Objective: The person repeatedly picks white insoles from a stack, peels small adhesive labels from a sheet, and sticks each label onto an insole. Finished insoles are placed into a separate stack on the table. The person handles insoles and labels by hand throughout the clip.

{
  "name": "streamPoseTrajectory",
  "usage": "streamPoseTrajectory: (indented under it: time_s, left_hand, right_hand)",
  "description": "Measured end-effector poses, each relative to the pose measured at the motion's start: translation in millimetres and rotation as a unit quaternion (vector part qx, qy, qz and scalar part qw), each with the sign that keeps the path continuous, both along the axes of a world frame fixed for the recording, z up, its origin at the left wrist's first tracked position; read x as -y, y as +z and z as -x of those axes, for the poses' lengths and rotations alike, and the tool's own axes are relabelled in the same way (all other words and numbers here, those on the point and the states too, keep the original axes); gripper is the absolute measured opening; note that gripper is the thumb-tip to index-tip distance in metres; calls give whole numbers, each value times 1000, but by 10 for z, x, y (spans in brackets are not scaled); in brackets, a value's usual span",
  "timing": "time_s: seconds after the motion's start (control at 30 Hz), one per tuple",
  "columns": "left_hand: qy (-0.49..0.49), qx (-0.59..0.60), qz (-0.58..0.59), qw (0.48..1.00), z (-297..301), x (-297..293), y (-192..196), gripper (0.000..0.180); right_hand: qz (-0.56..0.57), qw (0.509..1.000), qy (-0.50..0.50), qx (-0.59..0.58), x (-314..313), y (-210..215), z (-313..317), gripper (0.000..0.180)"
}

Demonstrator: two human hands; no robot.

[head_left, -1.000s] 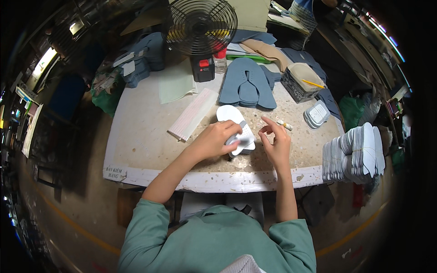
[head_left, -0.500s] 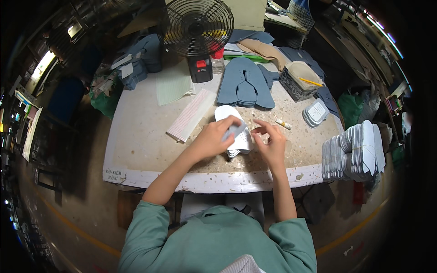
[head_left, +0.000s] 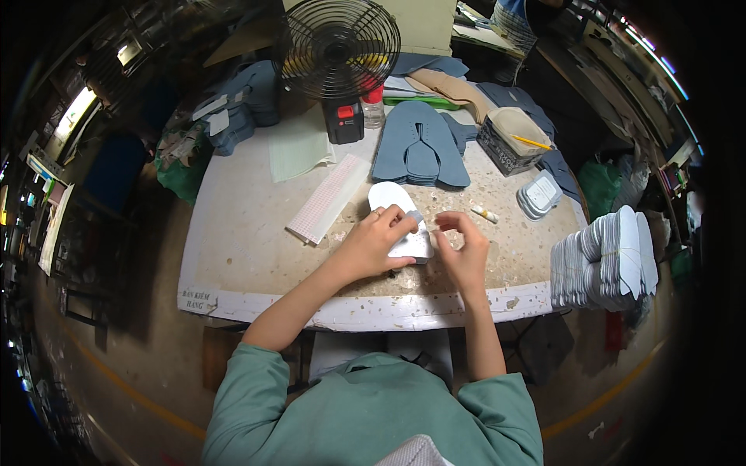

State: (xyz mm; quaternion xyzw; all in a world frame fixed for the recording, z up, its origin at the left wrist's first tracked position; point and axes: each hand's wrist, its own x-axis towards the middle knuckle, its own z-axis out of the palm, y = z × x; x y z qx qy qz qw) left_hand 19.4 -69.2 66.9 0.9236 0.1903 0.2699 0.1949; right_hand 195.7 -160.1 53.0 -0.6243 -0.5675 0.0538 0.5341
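A small stack of white sole-shaped pieces (head_left: 386,193), dotted with tiny holes toward its near end, lies on the table in front of me. My left hand (head_left: 378,239) is over the stack, fingers bent and thumb at its near end. A small grey piece (head_left: 416,217) shows beside those fingers, and they appear closed on it; their undersides are hidden. Just right of the stack, my right hand (head_left: 465,247) is raised with fingers curled and thumb and forefinger close together. Whatever may be between them is too small to make out.
Blue-grey shoe uppers (head_left: 420,144) are piled beyond the stack. A fan (head_left: 338,50) stands at the back. To the right are a box (head_left: 509,147) with a pencil, a small tube (head_left: 485,213), grey-white pads (head_left: 538,194) and tied bundles (head_left: 602,260). A gridded sheet (head_left: 326,199) lies left.
My left hand has lowered the small grey piece onto the white stack, its thumb now at the near end. The right hand has stayed almost in place, its fingers shifting slightly.
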Motion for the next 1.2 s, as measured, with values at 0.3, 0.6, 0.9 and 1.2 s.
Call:
streamPoseTrajectory:
  time_s: [0.3, 0.6, 0.9, 1.2]
  left_hand:
    - [22, 75, 77, 994, 9, -54, 12, 25]
    - [37, -29, -1, 999, -18, 99, 44, 33]
    - [-7, 69, 208, 976, 129, -283, 39, 27]
    - [9, -26, -8, 1000, 49, -45, -15, 48]
  right_hand:
    - [47, 993, 97, -46, 26, 76, -21, 36]
    - [30, 999, 41, 18, -106, 21, -42, 28]
    - [59, 985, 153, -61, -64, -105, 367, 20]
    - [55, 916, 136, -374, -60, -10, -44, 37]
